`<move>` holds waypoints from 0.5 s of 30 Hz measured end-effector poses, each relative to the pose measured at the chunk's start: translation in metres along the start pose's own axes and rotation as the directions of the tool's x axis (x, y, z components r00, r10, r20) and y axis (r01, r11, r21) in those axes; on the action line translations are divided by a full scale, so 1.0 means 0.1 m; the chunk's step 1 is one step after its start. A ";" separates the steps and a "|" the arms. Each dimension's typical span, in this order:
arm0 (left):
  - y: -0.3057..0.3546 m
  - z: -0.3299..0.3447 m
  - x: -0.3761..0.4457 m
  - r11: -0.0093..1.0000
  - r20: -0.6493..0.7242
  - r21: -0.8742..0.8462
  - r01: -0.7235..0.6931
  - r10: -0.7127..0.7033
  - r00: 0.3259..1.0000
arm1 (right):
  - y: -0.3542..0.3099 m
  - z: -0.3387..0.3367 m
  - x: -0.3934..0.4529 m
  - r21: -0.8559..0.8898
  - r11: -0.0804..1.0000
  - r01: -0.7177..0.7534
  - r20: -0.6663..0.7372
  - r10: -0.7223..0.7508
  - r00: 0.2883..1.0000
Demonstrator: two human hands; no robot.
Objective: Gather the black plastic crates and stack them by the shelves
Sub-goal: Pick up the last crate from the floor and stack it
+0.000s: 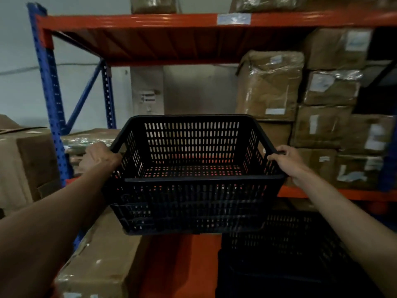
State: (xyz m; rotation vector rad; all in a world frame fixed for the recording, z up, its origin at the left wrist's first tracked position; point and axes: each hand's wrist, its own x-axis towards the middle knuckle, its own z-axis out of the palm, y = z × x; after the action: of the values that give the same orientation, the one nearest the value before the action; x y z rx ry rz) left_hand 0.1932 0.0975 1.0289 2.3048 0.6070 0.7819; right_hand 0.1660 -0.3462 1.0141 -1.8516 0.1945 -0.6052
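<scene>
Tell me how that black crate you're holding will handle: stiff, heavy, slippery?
Probably light: the crate is empty, its walls and floor all slots. Likely stiff enough, since it keeps its box shape held only at the two end rims by the left hand and right hand. Slipping seems unlikely, as the rim gives the fingers a lip to hook.

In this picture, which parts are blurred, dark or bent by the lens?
Head view: the held crate is fairly sharp; the dark crates at lower right blur into shadow; the shelf beam bows from wide-angle distortion; the wrapped boxes show glare.
</scene>
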 end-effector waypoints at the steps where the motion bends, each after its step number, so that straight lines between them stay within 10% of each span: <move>1: 0.11 0.03 -0.06 1.000 0.009 -0.012 -0.020 0.020 1.000 | 0.02 -0.12 0.04 0.000 1.000 -0.009 -0.012 0.009 1.000; 15: 1.17 0.99 -0.66 0.970 0.339 -0.152 -0.192 0.234 0.911 | 0.64 -1.57 0.11 -0.085 0.962 -0.261 -0.137 0.248 0.959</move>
State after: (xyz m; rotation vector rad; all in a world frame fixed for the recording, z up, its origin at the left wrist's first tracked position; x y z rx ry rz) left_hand 0.2370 -0.0639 1.0214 2.3492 0.1442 0.4608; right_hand 0.1072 -0.5049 0.9975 -1.8491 0.5480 -0.5389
